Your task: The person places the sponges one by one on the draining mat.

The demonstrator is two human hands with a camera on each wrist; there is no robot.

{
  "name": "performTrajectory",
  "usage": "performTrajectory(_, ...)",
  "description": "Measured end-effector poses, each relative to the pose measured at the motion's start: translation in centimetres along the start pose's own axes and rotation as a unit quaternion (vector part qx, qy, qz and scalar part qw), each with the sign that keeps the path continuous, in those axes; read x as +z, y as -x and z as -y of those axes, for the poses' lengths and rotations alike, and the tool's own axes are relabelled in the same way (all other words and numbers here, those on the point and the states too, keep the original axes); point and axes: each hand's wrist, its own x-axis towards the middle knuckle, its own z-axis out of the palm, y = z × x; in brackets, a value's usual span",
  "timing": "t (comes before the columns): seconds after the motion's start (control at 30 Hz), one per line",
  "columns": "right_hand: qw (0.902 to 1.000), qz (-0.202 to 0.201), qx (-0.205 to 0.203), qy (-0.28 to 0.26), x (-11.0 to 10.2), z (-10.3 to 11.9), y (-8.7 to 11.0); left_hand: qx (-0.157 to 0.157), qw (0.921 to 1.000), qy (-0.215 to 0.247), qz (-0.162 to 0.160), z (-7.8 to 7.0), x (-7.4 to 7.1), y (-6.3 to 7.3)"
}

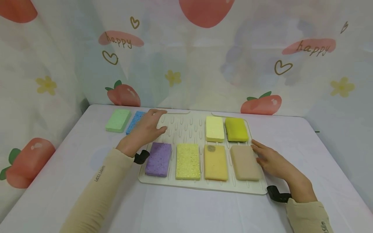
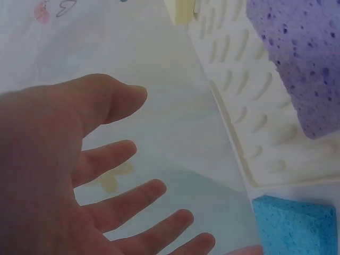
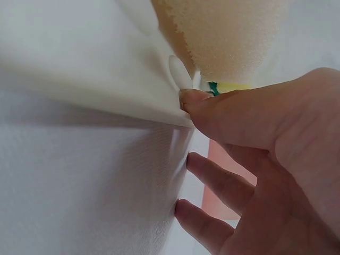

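My left hand hovers over the left end of a cream ridged tray. Spread fingers and thumb have nothing between them in the left wrist view. Partly behind that hand lies a blue sponge, off the tray; a light green sponge sits to its left. At the tray's right edge is my right hand, its thumb touching the rim beside a beige sponge and its other fingers extended along the outer side. A purple sponge stands nearest the left hand on the tray.
The tray's front row also bears a speckled yellow sponge and an orange-yellow sponge. At its back right are a pale yellow sponge and a bright yellow-green sponge. A printed cloth hangs behind the white table.
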Motion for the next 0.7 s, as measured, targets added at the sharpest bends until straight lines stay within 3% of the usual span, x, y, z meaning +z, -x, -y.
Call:
performTrajectory(0.37,1.0,-0.004,-0.004,0.001,0.0,-0.2,0.0,-0.039,0.9989,-0.026,-0.007,3.3,0.0,0.9)
performTrajectory(0.7,1.0,-0.003,0.001,0.002,0.1,-0.4,0.0,-0.051,0.9977,-0.045,-0.009,6.3,1.2,0.4)
